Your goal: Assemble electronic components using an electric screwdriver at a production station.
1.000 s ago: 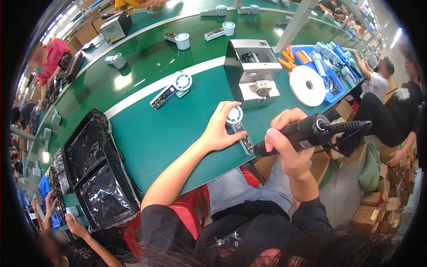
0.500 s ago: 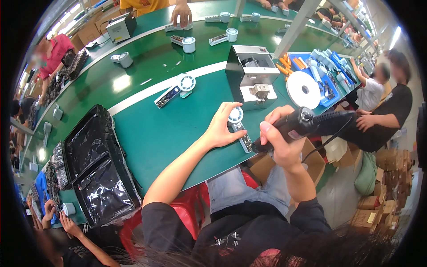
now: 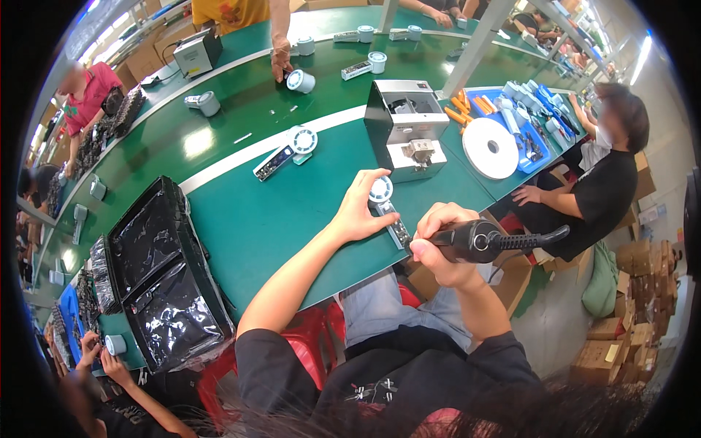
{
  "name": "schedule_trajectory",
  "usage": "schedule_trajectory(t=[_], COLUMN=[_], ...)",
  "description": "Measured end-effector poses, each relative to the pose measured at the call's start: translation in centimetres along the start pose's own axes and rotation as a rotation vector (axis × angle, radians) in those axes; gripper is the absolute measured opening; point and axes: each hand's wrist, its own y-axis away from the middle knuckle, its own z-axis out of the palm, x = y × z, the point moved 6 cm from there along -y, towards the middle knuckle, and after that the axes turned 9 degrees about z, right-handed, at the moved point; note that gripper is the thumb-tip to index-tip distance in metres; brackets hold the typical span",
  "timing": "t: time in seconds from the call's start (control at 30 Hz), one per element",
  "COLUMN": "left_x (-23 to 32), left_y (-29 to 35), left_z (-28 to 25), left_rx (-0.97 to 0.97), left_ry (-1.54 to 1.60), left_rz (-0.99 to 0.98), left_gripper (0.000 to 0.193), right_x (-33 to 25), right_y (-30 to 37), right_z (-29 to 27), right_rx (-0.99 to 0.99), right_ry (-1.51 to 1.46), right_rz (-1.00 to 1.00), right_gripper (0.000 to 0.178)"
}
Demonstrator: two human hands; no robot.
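Observation:
My left hand is closed around a small light-blue handheld fan, pressing it to the green bench near the front edge. The fan's handle lies open, its circuit board showing, and points toward me. In my right hand is a black electric screwdriver with a coiled cord. Its front end is at the lower end of the fan's handle; my fingers hide the tip, so I cannot tell whether it touches. Another fan with an open handle lies farther left on the bench.
A silver-and-black bench machine stands just beyond my hands. Right of it are a white disc, orange-handled tools and a blue tray of parts. At left lies a black plastic-lined case. A co-worker is close on the right.
My right hand has brought the screwdriver left and down toward the fan's handle, tilting it. Across the bench, a co-worker's hand has moved to another fan. The right-hand co-worker has bent lower and nearer.

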Motion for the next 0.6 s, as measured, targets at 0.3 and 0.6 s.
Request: schedule_trajectory(t=[0.3,0.6], left_x=[0.2,0.4], left_y=[0.1,-0.2], left_z=[-0.4,-0.3], left_rx=[-0.007,-0.004], left_ry=[0.019,0.035], left_rz=[-0.037,-0.026], left_gripper=[0.076,0.076], right_x=[-4.5,-0.5], right_y=[-7.0,-16.1], right_z=[-4.6,-6.6], right_rx=[0.268,0.397], right_ry=[0.015,0.074], right_rz=[-0.1,-0.103], right_gripper=[0.008,0.017])
